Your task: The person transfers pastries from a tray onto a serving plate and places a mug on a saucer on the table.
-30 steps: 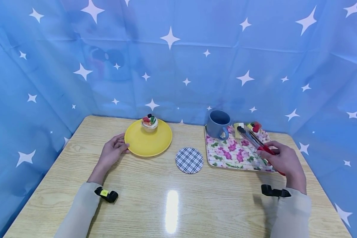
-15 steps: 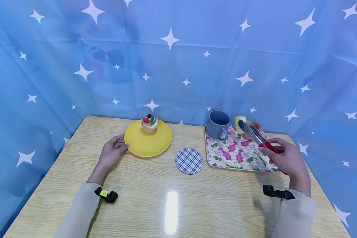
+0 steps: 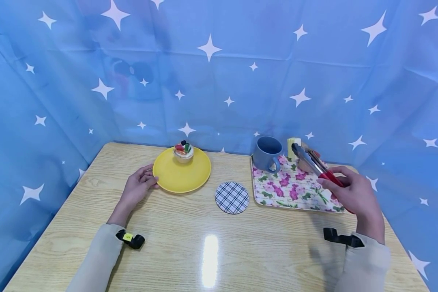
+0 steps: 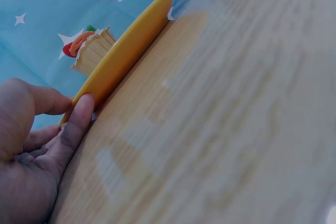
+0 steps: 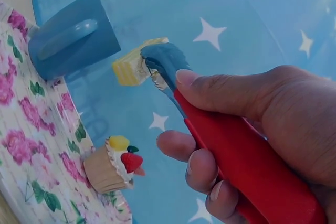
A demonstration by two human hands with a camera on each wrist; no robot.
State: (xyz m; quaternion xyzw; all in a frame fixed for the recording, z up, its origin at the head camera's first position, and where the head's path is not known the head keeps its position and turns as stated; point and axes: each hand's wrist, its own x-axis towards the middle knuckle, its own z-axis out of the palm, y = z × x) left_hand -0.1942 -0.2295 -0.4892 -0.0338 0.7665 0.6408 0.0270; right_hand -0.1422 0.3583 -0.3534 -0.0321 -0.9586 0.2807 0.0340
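Red-handled tongs [image 5: 247,156] sit in the right hand's [image 3: 354,194] curled grip; I see them clasping a cake slice [image 5: 128,71] near the blue mug [image 3: 265,154]. The left hand [image 3: 136,186] pinches the yellow plate [image 3: 182,177] under a cupcake [image 3: 183,154].

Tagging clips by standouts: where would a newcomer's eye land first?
Probably the bright yellow plate at the left, bearing a cupcake, its edge gripped by the left hand. Next, the red-handled tongs in the right hand, holding a yellow cake piece clear of the floral tray at the right.
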